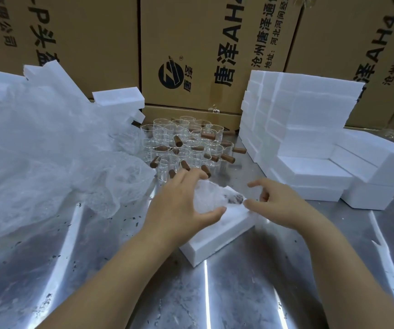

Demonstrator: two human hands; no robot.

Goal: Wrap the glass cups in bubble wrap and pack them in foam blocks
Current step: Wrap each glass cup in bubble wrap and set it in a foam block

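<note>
Head view: at the far left, a big crumpled heap of translucent white bubble wrap (48, 150) lies on the shiny, scuffed metal desk (238, 293), with loose white foam slabs (117, 97) poking out behind it. Just right of the heap, towards the back of the desk, stands a tight cluster of small clear glass cups with brown wooden handles (184, 143), all bare. By that count most of the job looks undone.

In front of the cluster the left hand (179, 205) grips a cup bundled in bubble wrap (211, 195), fingers over the top and thumb curled under the near side. The bundle is a cloudy white lump with the brown handle showing dimly through the wrap at its right end. It sits on top of a flat white rectangular foam block (215, 238) lying at an angle on the desk. Whether it is seated in a recess is hidden by the hand.

The right hand (283, 205) is just beside the handle end, fingers loosely curved and spread, gripping nothing, its thumb tip at the wrap's edge.

To the right rises a tall stack of white foam blocks (310, 129). Whether they are filled or empty cannot be told. Brown printed cardboard cartons (191, 43) wall in the back.
</note>
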